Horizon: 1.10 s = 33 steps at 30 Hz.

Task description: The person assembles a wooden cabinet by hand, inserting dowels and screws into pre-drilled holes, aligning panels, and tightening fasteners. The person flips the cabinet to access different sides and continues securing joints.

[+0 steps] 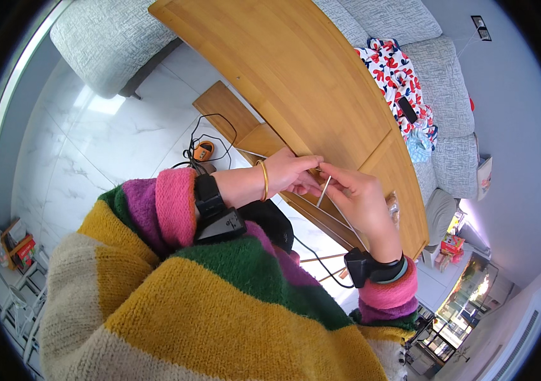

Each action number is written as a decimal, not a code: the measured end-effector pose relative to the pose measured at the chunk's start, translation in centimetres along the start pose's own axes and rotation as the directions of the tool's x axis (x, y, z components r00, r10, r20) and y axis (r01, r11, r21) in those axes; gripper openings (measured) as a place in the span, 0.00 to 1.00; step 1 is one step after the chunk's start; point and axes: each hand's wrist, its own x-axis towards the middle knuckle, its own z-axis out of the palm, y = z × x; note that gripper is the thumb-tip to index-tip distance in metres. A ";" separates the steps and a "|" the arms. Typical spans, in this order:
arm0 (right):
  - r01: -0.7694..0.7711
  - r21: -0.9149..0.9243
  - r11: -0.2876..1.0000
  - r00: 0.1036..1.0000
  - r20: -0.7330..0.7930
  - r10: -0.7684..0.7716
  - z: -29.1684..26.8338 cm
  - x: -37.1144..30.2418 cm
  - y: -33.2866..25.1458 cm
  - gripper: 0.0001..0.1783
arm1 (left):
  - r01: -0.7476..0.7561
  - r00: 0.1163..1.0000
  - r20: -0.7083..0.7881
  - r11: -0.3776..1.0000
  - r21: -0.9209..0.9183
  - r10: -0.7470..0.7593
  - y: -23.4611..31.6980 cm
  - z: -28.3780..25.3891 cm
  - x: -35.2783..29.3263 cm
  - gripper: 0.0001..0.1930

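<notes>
In front of my body, both hands meet just above the near edge of a wooden table [321, 76]. My right hand [362, 193] pinches a thin white stick [325, 190], which slants down from between its fingers. My left hand [286, 174] wears a gold bangle [264, 181], and its thumb and fingers are closed together against the right fingertips. Whatever lies between the left fingers is too small or too hidden to name. Black devices are strapped to both wrists.
A crinkled clear packet [393, 208] lies on the table right of my right hand. Black cable and an orange device [204, 150] rest on the tiled floor at left. A grey sofa [442, 82] holds patterned cloth [391, 73] and a dark phone [406, 109].
</notes>
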 end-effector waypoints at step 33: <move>0.098 -0.578 0.810 0.957 -0.168 -0.235 -1.2 -0.1 1.6 0.13 | 0.012 1.000 0.013 0.997 0.074 -0.013 0.3 -1.3 0.4 0.38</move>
